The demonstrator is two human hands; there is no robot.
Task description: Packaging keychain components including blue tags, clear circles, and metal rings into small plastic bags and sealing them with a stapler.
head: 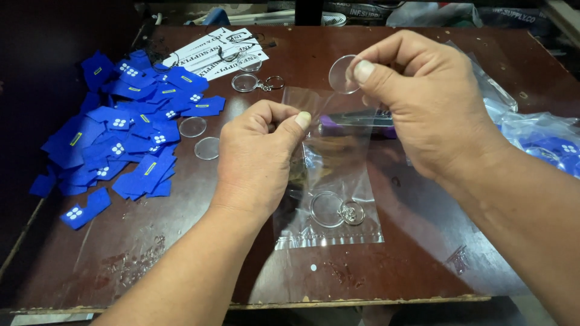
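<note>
One clear disc [343,75] in right hand [423,102]; two discs [199,137] on table [423,253].

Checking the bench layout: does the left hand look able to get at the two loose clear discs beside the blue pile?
Probably yes. The two clear discs lie bare on the table, left of the left hand, nothing between, though its fingers pinch something.
</note>
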